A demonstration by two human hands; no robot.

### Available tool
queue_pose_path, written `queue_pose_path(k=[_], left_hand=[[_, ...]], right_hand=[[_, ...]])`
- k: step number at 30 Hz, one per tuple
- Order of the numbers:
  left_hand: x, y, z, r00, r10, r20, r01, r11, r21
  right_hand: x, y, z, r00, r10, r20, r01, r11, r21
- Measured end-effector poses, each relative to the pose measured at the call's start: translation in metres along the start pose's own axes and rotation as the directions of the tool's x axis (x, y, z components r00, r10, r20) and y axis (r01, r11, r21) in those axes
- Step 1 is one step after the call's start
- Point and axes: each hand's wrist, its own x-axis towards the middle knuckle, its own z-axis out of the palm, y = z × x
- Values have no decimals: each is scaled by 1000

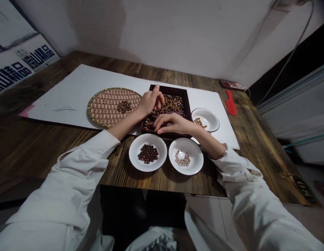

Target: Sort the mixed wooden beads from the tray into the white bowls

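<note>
My left hand (151, 100) hovers over the left side of a dark red box (188, 106), one digit stretched up and the other fingers loosely curled; nothing shows in it. In the box lie many small round beads (173, 101) in brown, yellow and pale tones. Over the box's near edge reaches my right hand (174, 123), its fingers bent down beside beads in the near left corner, thumb a little apart. Close below stand a white bowl of dark brown beads (148, 153) and another with pale beads (183, 158).
A round woven tray (101, 108) with a small heap of brown beads lies left of the box. Right of it stands a white bowl (212, 120) with yellow-brown beads. A white board (73, 83) lies beneath; a red comb (230, 104) rests farther right on the wooden table (256, 150).
</note>
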Motion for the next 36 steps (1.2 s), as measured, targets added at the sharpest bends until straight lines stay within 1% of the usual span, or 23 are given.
queue_pose_path(k=[8,19,24,30,36], left_hand=[[1,-3,0,1000,-1,6,2,1000,-31],[0,-1,1,1000,8,-3,-8,1000,14],[1,-2,1,1000,-2,-1,2,1000,-10],[1,-4,1,1000,9,-3,-9,1000,20],[2,-4,0,1000,-1,11,1,1000,-11]], right_hand=[[-2,-8,1,992,70,102,-72,997,13],[-1,-9,3,985,118,126,-129,988,82],[-2,-10,3,982,128,137,-140,987,83],[-1,-8,3,982,121,143,-134,988,82],[-2,-10,2,978,136,156,-150,986,79]])
